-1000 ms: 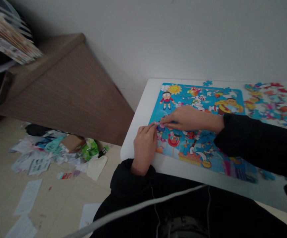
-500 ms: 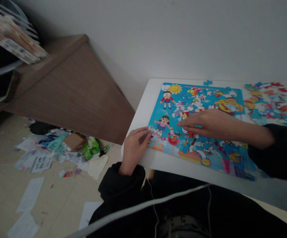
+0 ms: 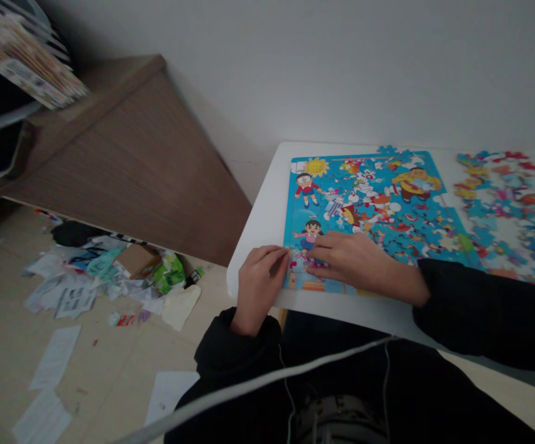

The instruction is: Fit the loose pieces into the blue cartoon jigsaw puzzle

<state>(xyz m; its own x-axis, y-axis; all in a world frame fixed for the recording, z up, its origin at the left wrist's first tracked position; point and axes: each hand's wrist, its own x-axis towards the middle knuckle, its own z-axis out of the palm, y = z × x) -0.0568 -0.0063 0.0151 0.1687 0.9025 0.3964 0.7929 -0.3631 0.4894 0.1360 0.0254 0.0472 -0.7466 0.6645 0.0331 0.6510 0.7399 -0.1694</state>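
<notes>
Left hand (image 3: 260,287), fingers loosely curled at the lower-left edge of a cartoon jigsaw puzzle (image 3: 369,197); any held piece hidden from view. Right hand (image 3: 357,264), open and flat on the puzzle's lower part, nothing visibly gripped. Puzzle on a white table (image 3: 267,209), loose pieces (image 3: 503,209) alongside. Light, even fingertip pressure best for seating edges.

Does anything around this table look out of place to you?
Yes: the floor beside the white table is littered with crumpled wrappers, a cardboard scrap and loose sheets of paper, like rubbish left unswept. Loose jigsaw pieces also lie strewn across the tabletop beside the puzzle board.
</notes>
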